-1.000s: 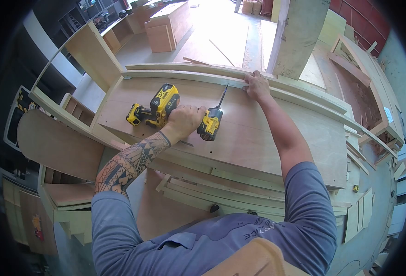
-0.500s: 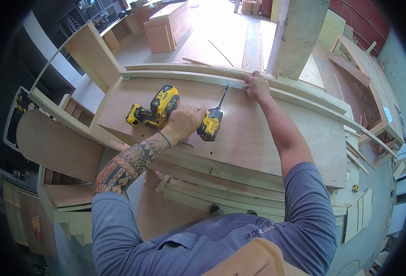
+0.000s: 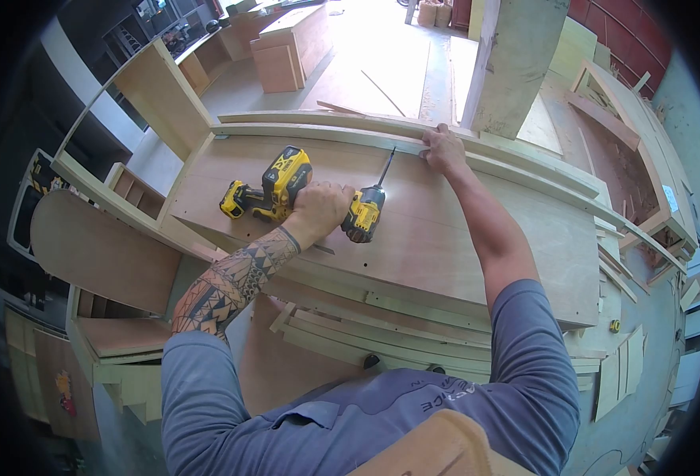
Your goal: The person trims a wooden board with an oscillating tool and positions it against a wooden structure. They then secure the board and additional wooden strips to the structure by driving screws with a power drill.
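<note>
Gripping the yellow drill at mid-frame, the left hand is wrapped tight around its handle as it lies on the plywood panel. Its long bit points up and right — straight at the right hand, farther off, fingers pressed flat on the pale wooden strip along the panel's upper edge. A second drill lies just left.

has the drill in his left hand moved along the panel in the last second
No. The drill in the left hand keeps its bit tip at the same spot on the wood strip, beside the right hand; the slight shift is the camera's.
</note>
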A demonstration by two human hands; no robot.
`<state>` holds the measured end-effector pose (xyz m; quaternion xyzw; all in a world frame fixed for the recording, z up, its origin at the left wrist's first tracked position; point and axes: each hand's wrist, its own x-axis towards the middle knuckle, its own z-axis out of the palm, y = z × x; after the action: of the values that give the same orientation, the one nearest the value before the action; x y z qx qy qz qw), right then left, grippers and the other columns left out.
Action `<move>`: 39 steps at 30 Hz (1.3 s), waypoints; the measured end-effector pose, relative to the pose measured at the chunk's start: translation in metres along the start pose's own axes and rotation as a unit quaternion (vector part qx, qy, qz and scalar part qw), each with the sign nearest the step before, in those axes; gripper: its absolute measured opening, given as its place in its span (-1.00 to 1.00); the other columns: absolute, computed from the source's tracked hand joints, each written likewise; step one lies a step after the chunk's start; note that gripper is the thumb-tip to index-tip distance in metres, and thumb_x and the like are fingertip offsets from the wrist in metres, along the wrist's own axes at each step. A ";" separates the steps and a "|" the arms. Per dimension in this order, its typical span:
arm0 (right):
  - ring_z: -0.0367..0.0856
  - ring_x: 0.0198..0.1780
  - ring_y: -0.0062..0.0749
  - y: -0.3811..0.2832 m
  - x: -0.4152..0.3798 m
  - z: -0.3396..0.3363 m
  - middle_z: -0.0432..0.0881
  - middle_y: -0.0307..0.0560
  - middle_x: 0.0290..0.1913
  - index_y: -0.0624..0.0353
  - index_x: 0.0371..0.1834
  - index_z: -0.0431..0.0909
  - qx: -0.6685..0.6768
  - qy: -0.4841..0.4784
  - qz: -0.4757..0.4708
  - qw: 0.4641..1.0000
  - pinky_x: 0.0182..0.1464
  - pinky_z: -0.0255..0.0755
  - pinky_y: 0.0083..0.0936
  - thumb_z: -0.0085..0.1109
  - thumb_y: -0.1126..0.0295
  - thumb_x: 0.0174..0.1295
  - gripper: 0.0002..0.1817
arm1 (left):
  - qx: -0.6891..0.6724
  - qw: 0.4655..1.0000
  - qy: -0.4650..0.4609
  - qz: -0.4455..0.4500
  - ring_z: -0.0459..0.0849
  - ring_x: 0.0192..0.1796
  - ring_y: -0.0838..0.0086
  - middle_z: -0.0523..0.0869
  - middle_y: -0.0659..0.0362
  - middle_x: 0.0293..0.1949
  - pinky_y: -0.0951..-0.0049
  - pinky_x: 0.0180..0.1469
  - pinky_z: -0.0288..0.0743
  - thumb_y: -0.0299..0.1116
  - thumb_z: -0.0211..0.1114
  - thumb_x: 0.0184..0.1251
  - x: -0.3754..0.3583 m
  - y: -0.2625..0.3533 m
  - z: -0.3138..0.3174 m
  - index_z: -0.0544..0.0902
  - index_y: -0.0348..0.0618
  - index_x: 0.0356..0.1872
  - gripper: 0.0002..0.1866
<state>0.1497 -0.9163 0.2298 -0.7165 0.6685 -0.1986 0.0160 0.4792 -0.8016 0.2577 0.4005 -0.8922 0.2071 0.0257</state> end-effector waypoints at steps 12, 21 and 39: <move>0.70 0.27 0.04 0.003 0.002 0.005 0.64 -0.01 0.19 -0.01 -0.05 0.77 0.018 0.013 -0.007 1.000 0.28 0.59 -0.08 0.65 0.37 0.13 -0.68 | -0.014 1.000 -0.003 -0.006 0.88 -0.24 0.24 0.82 0.15 -0.34 0.20 -0.18 0.74 -0.33 0.32 0.46 0.012 -0.002 0.008 0.73 0.00 -0.08 -0.89; 0.71 0.27 0.01 0.002 0.001 0.004 0.63 -0.02 0.20 -0.01 -0.01 0.78 0.012 0.009 -0.008 1.000 0.28 0.61 -0.07 0.66 0.37 0.12 -0.64 | -0.007 1.000 -0.025 -0.015 0.89 -0.26 0.22 0.83 0.14 -0.34 0.20 -0.19 0.75 -0.33 0.31 0.47 0.021 -0.003 0.008 0.75 0.01 -0.04 -0.86; 0.75 0.19 0.06 0.016 0.008 0.017 0.67 0.00 0.16 -0.03 0.05 0.82 0.037 0.023 -0.016 0.999 0.24 0.63 -0.05 0.58 0.37 0.13 -0.63 | -0.097 0.994 0.025 -0.030 0.90 -0.16 0.17 0.86 0.09 -0.23 0.18 -0.10 0.77 -0.36 0.26 0.51 0.027 -0.013 0.006 0.72 -0.03 0.02 -0.82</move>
<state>0.1398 -0.9302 0.2116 -0.7212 0.6493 -0.2401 0.0241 0.4705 -0.8305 0.2628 0.4173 -0.8947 0.1287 0.0935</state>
